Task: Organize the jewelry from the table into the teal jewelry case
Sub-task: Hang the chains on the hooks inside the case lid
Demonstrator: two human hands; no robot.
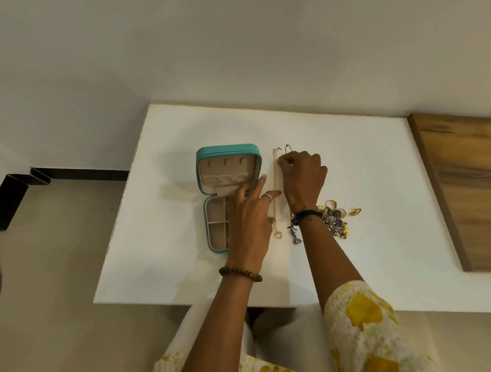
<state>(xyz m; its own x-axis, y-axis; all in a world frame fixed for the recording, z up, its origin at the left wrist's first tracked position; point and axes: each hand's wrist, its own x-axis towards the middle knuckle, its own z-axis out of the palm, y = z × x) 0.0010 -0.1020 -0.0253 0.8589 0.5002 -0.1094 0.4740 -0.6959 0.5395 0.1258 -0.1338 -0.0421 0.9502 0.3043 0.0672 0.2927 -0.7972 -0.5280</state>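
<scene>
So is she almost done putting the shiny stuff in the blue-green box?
Not nearly. The teal jewelry case is open, and the parts you can see look bare. The right hand pinches at the top of the gold necklace lying stretched out on the table, while the left hand reaches beside it. The silver necklace and the pile of rings and earrings wait.

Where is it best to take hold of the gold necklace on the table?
Probably at its far clasp end: the gold necklace lies straight beside the open case, pendant nearest the person. Pinch from above; the right hand is already there.
</scene>
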